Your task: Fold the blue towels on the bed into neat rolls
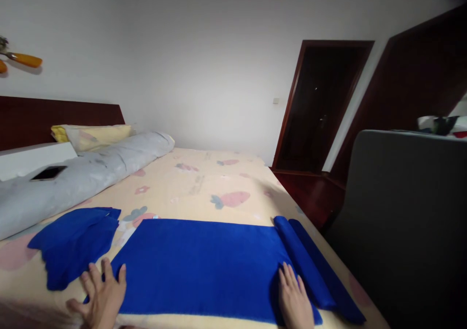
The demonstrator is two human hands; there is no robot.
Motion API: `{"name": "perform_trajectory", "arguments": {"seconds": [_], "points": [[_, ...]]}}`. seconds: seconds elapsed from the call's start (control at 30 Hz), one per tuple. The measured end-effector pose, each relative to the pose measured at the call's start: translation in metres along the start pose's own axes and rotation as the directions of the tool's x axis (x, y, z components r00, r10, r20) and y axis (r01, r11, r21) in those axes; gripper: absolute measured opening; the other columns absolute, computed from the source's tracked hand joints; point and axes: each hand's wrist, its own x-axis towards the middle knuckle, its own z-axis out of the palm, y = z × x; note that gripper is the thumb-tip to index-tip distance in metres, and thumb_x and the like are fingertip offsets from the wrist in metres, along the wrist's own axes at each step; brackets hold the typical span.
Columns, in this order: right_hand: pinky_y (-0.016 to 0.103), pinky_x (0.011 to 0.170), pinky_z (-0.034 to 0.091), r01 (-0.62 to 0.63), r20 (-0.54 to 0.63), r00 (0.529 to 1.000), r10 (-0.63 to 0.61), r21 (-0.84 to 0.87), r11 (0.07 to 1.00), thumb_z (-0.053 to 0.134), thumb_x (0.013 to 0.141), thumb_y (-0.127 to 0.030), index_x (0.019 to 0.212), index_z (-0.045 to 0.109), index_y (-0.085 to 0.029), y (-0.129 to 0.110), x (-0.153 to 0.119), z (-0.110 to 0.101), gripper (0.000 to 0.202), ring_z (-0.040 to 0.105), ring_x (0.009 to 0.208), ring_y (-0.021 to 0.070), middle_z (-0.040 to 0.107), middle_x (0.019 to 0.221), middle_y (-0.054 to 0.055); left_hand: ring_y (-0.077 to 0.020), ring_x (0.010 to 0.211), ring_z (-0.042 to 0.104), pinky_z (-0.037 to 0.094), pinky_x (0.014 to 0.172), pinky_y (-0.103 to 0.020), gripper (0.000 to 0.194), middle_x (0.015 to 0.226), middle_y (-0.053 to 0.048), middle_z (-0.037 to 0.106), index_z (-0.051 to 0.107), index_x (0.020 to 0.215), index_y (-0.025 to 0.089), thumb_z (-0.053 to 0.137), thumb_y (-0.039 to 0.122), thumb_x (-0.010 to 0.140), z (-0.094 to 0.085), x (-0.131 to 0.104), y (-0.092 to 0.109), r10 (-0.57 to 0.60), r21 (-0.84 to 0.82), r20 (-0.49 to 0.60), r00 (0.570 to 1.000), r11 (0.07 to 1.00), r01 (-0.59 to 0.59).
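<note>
A blue cloth lies spread flat on the bed in front of me. My left hand rests at its left edge with the fingers spread. Stretched out along the right side of the cloth, my right hand lies palm down, next to a rolled blue cloth. A second blue roll sits just beyond that one, near the bed's right edge. Left of the flat cloth is a crumpled pile of blue cloth, close to my left fingertips.
A grey rolled quilt crosses the bed's left side, with a phone on it. Behind lie a pillow and a wooden headboard. A dark grey panel stands right of the bed; a dark door is beyond.
</note>
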Motion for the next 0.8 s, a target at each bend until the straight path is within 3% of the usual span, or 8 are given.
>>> {"name": "perform_trajectory", "arguments": {"seconds": [0.07, 0.17, 0.27, 0.4, 0.47, 0.63, 0.73, 0.8], "points": [[0.052, 0.120, 0.017, 0.066, 0.023, 0.998, -0.067, 0.024, 0.997, 0.031, 0.085, -0.019, 0.140, 0.047, -0.007, -0.035, -0.002, 0.001, 0.059, 0.022, 0.144, 0.0296, 0.029, 0.153, 0.012, -0.0424, 0.146, 0.009, 0.012, 0.102, -0.077, 0.066, 0.157, -0.011, 0.031, 0.016, 0.153, 0.030, 0.032, 0.045, 0.091, -0.007, -0.022, 0.035, 0.107, -0.022, -0.019, 0.994, 0.994, -0.108], [0.046, 0.118, 0.026, 0.233, 0.003, 0.971, -0.237, 0.167, 0.958, 0.029, 0.090, -0.019, 0.144, 0.043, -0.018, -0.098, -0.004, 0.003, 0.057, 0.024, 0.143, 0.0236, 0.030, 0.154, 0.004, -0.0262, 0.148, 0.011, 0.016, 0.114, -0.057, 0.058, 0.157, 0.001, 0.032, 0.022, 0.150, 0.038, 0.032, 0.041, 0.094, -0.009, -0.068, 0.095, 0.336, -0.057, -0.002, 0.942, 0.940, -0.336], [0.042, 0.116, 0.031, 0.433, -0.064, 0.899, -0.434, 0.297, 0.851, 0.030, 0.094, -0.018, 0.149, 0.032, -0.022, -0.150, -0.005, 0.003, 0.055, 0.027, 0.143, 0.0217, 0.028, 0.154, 0.003, -0.0195, 0.147, 0.019, 0.014, 0.117, -0.049, 0.056, 0.157, 0.000, 0.029, 0.022, 0.151, 0.030, 0.024, 0.024, 0.095, -0.004, -0.116, 0.146, 0.624, -0.144, 0.056, 0.779, 0.777, -0.613], [0.047, 0.113, 0.036, 0.542, -0.098, 0.833, -0.544, 0.337, 0.770, 0.039, 0.097, -0.035, 0.149, 0.029, -0.030, -0.165, -0.004, 0.003, 0.053, 0.034, 0.139, 0.0264, 0.031, 0.153, 0.002, -0.0189, 0.145, 0.025, 0.023, 0.117, -0.045, 0.054, 0.157, 0.002, 0.024, 0.025, 0.150, 0.031, 0.023, 0.028, 0.096, -0.001, -0.146, 0.173, 0.725, -0.270, 0.224, 0.651, 0.688, -0.674], [0.052, 0.111, 0.038, 0.503, -0.089, 0.860, -0.503, 0.316, 0.804, 0.041, 0.096, -0.048, 0.148, 0.029, -0.032, -0.150, -0.005, 0.003, 0.056, 0.035, 0.138, 0.0295, 0.030, 0.152, 0.002, -0.0218, 0.145, 0.024, 0.023, 0.117, -0.049, 0.053, 0.157, 0.002, 0.023, 0.027, 0.149, 0.033, 0.026, 0.039, 0.096, 0.002, -0.140, 0.163, 0.702, -0.273, 0.272, 0.658, 0.712, -0.647], [0.055, 0.109, 0.038, 0.343, -0.041, 0.938, -0.343, 0.238, 0.909, 0.038, 0.093, -0.060, 0.148, 0.026, -0.038, -0.073, -0.013, 0.003, 0.060, 0.034, 0.139, 0.0298, 0.029, 0.153, 0.000, -0.0247, 0.148, 0.014, 0.015, 0.116, -0.057, 0.065, 0.160, 0.001, 0.013, 0.017, 0.152, 0.031, 0.028, 0.054, 0.093, 0.024, -0.082, 0.086, 0.439, -0.163, 0.228, 0.869, 0.897, -0.411], [0.053, 0.108, 0.040, 0.261, -0.069, 0.965, -0.252, 0.180, 0.948, 0.041, 0.091, -0.063, 0.146, 0.030, -0.040, -0.023, -0.021, 0.009, 0.061, 0.038, 0.137, 0.0300, 0.035, 0.152, -0.001, -0.0276, 0.143, 0.029, 0.027, 0.111, -0.058, 0.065, 0.158, -0.004, 0.022, 0.009, 0.153, 0.028, 0.025, 0.047, 0.093, 0.039, -0.041, 0.026, 0.266, -0.341, 0.169, 0.949, 0.919, -0.197], [0.052, 0.107, 0.041, 0.221, -0.103, 0.973, -0.206, 0.157, 0.963, 0.042, 0.089, -0.064, 0.145, 0.034, -0.041, 0.007, -0.027, 0.013, 0.061, 0.041, 0.135, 0.0298, 0.039, 0.151, -0.001, -0.0268, 0.139, 0.037, 0.030, 0.107, -0.058, 0.061, 0.158, -0.003, 0.023, -0.007, 0.152, 0.029, 0.013, 0.034, 0.095, 0.043, -0.021, -0.008, 0.233, -0.402, 0.117, 0.965, 0.900, -0.168]]}}
